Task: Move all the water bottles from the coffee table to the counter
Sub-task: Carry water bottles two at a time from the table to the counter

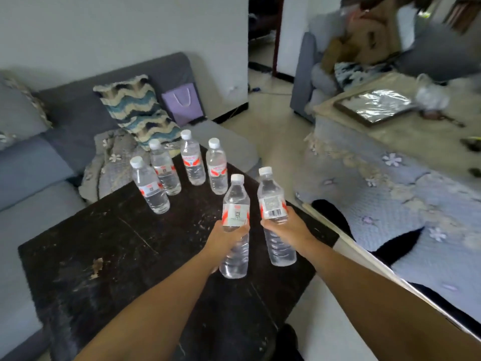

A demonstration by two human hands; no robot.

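Observation:
Clear water bottles with white caps and red-white labels stand on a dark, scuffed coffee table (109, 246). My left hand (223, 235) grips one bottle (235, 204) around its middle, held upright above the table. My right hand (285, 225) grips a second bottle (273, 201) the same way, close beside the first. Several more bottles stand at the table's far end: one at front left (149, 187), one behind it (165, 168), one in the middle (192, 158) and one to the right (217, 166).
A grey sofa (39, 162) with a zigzag cushion (138, 108) and a purple bag (183, 102) borders the table on the left and far side. To the right is a surface draped in a blue floral cover (390, 183). Pale floor (270, 126) runs between them.

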